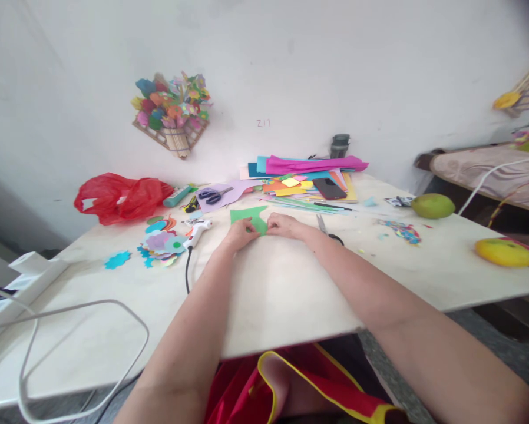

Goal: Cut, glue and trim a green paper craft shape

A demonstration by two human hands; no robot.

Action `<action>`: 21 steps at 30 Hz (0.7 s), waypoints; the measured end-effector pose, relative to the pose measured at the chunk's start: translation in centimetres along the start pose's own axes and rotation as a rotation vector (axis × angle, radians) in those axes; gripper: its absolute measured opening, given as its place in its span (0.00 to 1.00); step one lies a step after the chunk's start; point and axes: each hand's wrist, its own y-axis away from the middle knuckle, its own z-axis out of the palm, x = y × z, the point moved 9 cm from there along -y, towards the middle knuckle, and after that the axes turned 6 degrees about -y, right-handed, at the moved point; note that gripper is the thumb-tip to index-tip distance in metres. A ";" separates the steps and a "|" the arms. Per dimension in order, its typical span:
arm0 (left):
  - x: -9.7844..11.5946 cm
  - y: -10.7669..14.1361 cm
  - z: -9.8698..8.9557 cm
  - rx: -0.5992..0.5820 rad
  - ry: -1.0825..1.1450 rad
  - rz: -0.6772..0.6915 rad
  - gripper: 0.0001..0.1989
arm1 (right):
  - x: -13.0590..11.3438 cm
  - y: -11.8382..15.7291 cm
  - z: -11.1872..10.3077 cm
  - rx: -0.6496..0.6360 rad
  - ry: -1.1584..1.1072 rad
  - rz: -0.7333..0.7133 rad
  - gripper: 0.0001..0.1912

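Note:
A green paper sheet point(248, 214) with a curved notch in its right side lies on the table in front of me. My left hand point(242, 231) grips its lower edge with curled fingers. Fingers of my right hand point(286, 225) pinch together at the sheet's right corner; their tips are partly hidden. Just right of my right wrist lie scissors point(321, 222), partly covered by the forearm. On the left, a white glue gun point(198, 233) rests on the table, its black cord running towards me.
Flower-shaped cutouts point(161, 242) lie left, below a red plastic bag point(121, 197). Dark-handled scissors point(210, 196), coloured sheets point(313, 165) and a phone point(330, 188) are at the back. Two mangoes, one green point(433, 205) and one yellow point(503, 252), sit right. A white cable point(127, 312) loops near-left.

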 end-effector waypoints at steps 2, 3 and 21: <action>0.0 -0.1 0.1 -0.004 -0.012 0.010 0.05 | 0.1 -0.1 0.1 -0.009 0.011 0.001 0.07; 0.0 -0.1 0.1 -0.007 -0.018 0.010 0.05 | 0.2 -0.1 0.1 -0.011 0.015 0.003 0.07; -0.5 -0.7 1.1 -0.019 -0.373 -0.006 0.10 | -0.1 0.6 -0.7 -0.081 0.053 0.297 0.09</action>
